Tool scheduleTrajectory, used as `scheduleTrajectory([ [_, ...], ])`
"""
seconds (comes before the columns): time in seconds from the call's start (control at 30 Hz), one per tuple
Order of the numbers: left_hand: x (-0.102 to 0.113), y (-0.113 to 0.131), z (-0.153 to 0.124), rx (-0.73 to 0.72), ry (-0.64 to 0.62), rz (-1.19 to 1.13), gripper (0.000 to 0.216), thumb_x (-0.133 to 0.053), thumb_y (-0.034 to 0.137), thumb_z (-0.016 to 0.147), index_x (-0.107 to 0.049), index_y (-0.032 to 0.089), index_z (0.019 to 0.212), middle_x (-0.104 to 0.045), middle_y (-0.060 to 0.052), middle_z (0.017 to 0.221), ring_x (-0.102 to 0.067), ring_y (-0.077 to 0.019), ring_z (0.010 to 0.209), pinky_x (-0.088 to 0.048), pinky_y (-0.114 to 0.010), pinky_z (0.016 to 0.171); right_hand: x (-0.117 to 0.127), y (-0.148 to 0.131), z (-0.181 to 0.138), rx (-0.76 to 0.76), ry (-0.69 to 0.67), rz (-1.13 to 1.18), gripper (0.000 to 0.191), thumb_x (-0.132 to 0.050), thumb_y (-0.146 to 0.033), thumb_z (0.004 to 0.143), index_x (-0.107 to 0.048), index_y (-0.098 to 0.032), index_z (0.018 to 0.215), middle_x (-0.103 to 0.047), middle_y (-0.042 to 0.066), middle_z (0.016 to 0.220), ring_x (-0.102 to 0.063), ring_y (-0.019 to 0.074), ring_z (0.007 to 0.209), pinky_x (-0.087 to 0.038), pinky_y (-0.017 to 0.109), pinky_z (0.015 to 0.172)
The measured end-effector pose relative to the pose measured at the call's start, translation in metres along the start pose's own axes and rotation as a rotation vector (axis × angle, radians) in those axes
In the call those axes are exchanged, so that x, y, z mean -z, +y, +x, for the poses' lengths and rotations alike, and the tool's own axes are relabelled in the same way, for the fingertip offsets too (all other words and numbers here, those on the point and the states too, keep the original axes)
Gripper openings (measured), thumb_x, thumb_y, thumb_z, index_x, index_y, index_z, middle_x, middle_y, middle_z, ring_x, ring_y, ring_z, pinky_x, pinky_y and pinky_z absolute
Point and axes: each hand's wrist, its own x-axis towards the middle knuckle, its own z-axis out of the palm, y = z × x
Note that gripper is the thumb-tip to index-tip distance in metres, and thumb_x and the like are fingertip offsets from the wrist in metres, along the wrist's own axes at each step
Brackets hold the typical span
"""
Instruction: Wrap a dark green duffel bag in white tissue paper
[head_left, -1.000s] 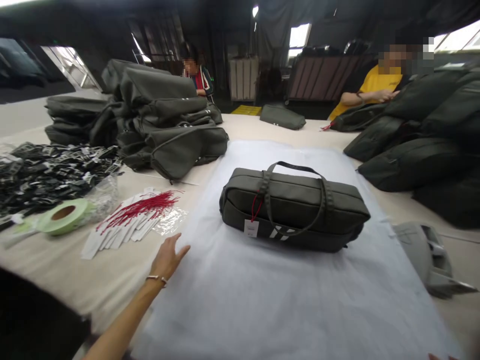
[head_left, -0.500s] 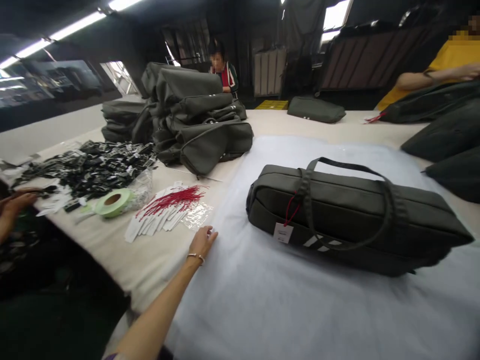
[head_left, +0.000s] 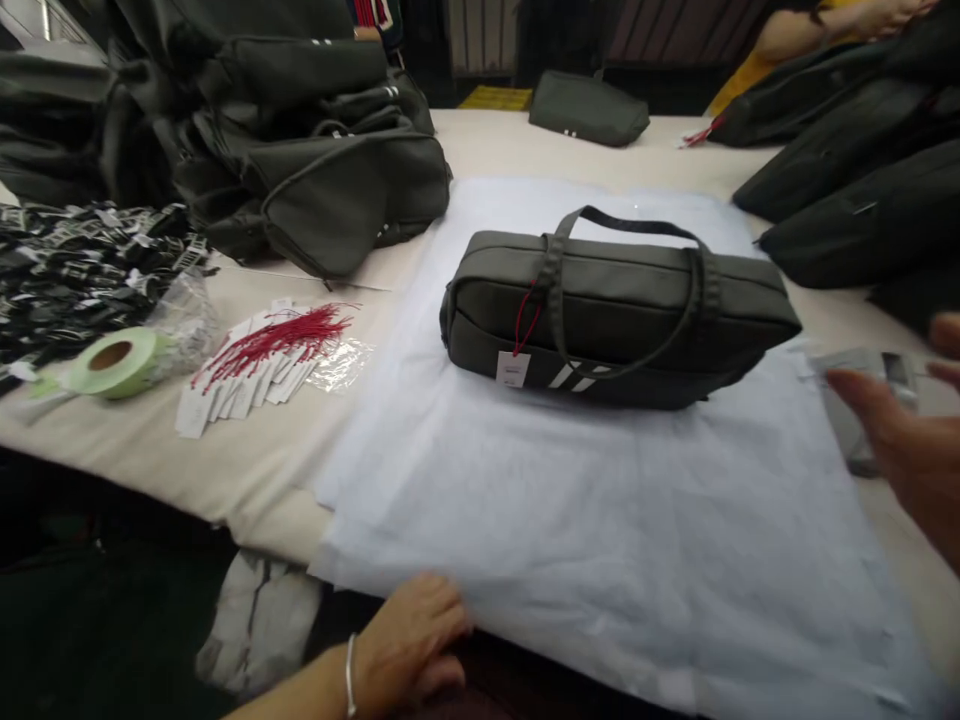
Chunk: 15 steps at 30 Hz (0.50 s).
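Observation:
My left hand [head_left: 412, 635], with a bracelet on the wrist, is at the front edge of the thin white sheets [head_left: 570, 540]. Its fingers are curled at that edge; whether they pinch the sheet is hidden. At the right border, my right hand [head_left: 911, 440] is held open with its fingers apart, partly out of view. It is nearest to a grey device [head_left: 855, 410] on the table. A dark green handbag [head_left: 622, 310] lies on the sheets, its handle loop raised. From the handle hangs a white tag [head_left: 513, 369] on a red cord.
At the left are white tags with red cords [head_left: 255, 365], a green tape roll [head_left: 120, 362] and a heap of dark straps [head_left: 75, 270]. Stacked bags [head_left: 330, 190] stand behind. More bags [head_left: 862, 200] lie at the right, near a co-worker's arm [head_left: 802, 40].
My left hand has moved from the sheets' left edge to their front edge, and its fingers have curled. My right hand has come into view. The view has tilted down; the handbag lies as before.

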Motion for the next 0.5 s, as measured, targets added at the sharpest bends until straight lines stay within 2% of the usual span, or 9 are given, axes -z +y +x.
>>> scheduleTrajectory([
  [0.1, -0.069, -0.010, -0.013, 0.442, -0.044, -0.371, 0.046, -0.060, 0.066, 0.077, -0.065, 0.021, 0.074, -0.062, -0.002, 0.072, -0.053, -0.0175, 0.067, -0.037, -0.029, 0.064, 0.004, -0.071, 0.076, 0.255, -0.078, 0.117, 0.090, -0.051, -0.075, 0.074, -0.039, -0.015, 0.140, -0.042, 0.014, 0.143, -0.046, 0.0310, 0.125, -0.044, 0.043, 0.086],
  [0.17, -0.099, -0.017, -0.007, 0.678, 0.000, -0.754, 0.064, -0.061, 0.080, 0.064, -0.065, 0.019, 0.082, -0.064, -0.002, 0.078, -0.054, -0.0150, 0.065, -0.039, -0.027, 0.061, 0.002, -0.108, 0.117, 0.339, -0.167, 0.095, 0.090, -0.052, -0.073, 0.074, -0.039, -0.014, 0.140, -0.041, 0.015, 0.144, -0.038, 0.0321, 0.131, -0.038, 0.045, 0.095],
  [0.2, -0.109, -0.018, -0.002, 0.731, 0.036, -0.952, 0.072, -0.062, 0.083, 0.057, -0.065, 0.018, 0.089, -0.065, -0.003, 0.087, -0.057, -0.0152, 0.069, -0.041, -0.026, 0.062, -0.002, -0.120, 0.132, 0.349, -0.241, 0.065, 0.088, -0.055, -0.070, 0.074, -0.039, -0.014, 0.140, -0.041, 0.016, 0.144, -0.036, 0.0311, 0.133, -0.036, 0.045, 0.099],
  [0.3, -0.128, -0.006, 0.018, 0.759, 0.170, -1.348, 0.078, -0.067, 0.081, 0.055, -0.064, 0.015, 0.098, -0.065, -0.009, 0.101, -0.063, -0.0175, 0.083, -0.047, -0.026, 0.068, -0.024, -0.131, 0.157, 0.290, -0.541, 0.011, 0.081, -0.063, -0.059, 0.075, -0.042, -0.013, 0.138, -0.048, 0.014, 0.140, -0.044, 0.0238, 0.128, -0.034, 0.039, 0.101],
  [0.4, -0.141, 0.013, 0.033, 0.770, 0.322, -1.419, 0.069, -0.071, 0.074, 0.061, -0.065, 0.012, 0.089, -0.069, -0.012, 0.092, -0.065, -0.0175, 0.079, -0.048, -0.024, 0.065, -0.049, -0.120, 0.157, 0.202, -0.817, 0.096, 0.075, -0.068, -0.055, 0.072, -0.052, -0.012, 0.131, -0.063, 0.009, 0.121, -0.058, 0.0133, 0.105, -0.038, 0.030, 0.090],
  [0.5, -0.154, 0.024, 0.042, 0.772, 0.451, -1.455, 0.067, -0.074, 0.072, 0.057, -0.065, 0.012, 0.086, -0.070, -0.011, 0.090, -0.067, -0.0194, 0.082, -0.050, -0.024, 0.065, -0.062, -0.110, 0.148, 0.184, -0.871, 0.106, 0.067, -0.071, -0.056, 0.066, -0.064, -0.016, 0.118, -0.070, 0.002, 0.099, -0.060, 0.0104, 0.087, -0.039, 0.031, 0.085],
])
